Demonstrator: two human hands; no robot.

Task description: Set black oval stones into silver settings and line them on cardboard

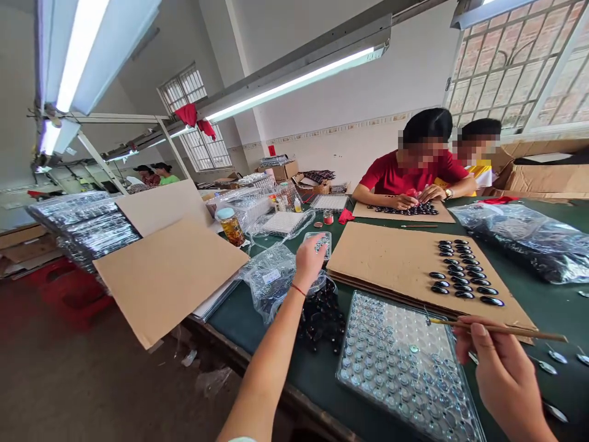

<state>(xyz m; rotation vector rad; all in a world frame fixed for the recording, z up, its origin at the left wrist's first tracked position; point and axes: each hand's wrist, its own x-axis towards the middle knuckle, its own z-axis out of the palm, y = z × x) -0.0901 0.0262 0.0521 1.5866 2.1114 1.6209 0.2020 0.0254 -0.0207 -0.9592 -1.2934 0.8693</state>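
My left hand (308, 258) reaches out over a clear plastic bag (269, 279) of small parts, its fingers at a small clear tray (319, 240) of tiny studs; whether it grips anything I cannot tell. My right hand (499, 362) holds a thin wooden stick (501, 329) over a clear blister tray (405, 368) of round clear pieces. Rows of dark oval stones (460, 273) lie on a sheet of cardboard (391, 261). A heap of dark stones (322, 316) sits below my left wrist.
Two people (414, 166) sit across the green table (543, 294) sorting dark stones on cardboard. Plastic bags (524, 236) lie at right, a jar (230, 226) and cardboard sheets (168, 270) at left, stacked trays (83, 224) beyond. The table edge runs near me.
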